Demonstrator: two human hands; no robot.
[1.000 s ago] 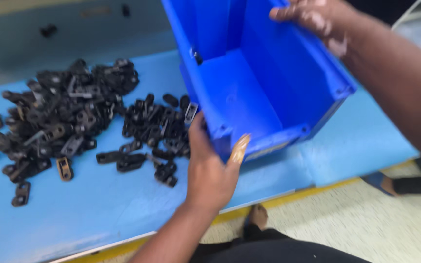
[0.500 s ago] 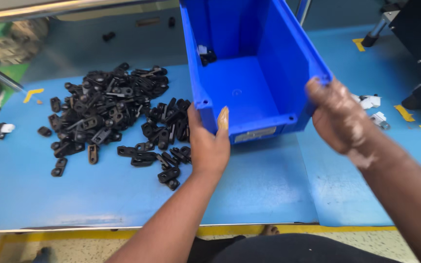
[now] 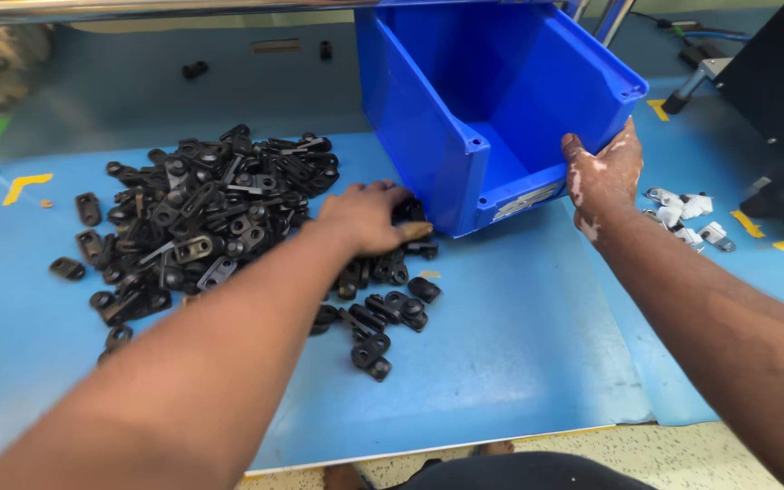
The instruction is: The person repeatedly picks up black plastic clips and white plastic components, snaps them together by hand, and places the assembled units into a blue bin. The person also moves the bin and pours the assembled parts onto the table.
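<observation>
Hands (image 3: 369, 216) on black clips (image 3: 210, 209), blue bin (image 3: 492, 91) beside

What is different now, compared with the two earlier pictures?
The left hand let go of the blue bin and moved down onto the black parts. The bin now rests on the table. The right hand stayed holding the bin's front corner; the pile stayed in place.

The heap of small black plastic clips (image 3: 201, 213) crowds the left half of the blue table mat (image 3: 519, 363), and the open-fronted blue plastic bin (image 3: 492, 100) blocks the middle back. Bare mat lies open in front of the bin — between both forearms. At the right, a few white clips (image 3: 687, 218) and a black machine housing (image 3: 782, 82) hem the edge.
</observation>
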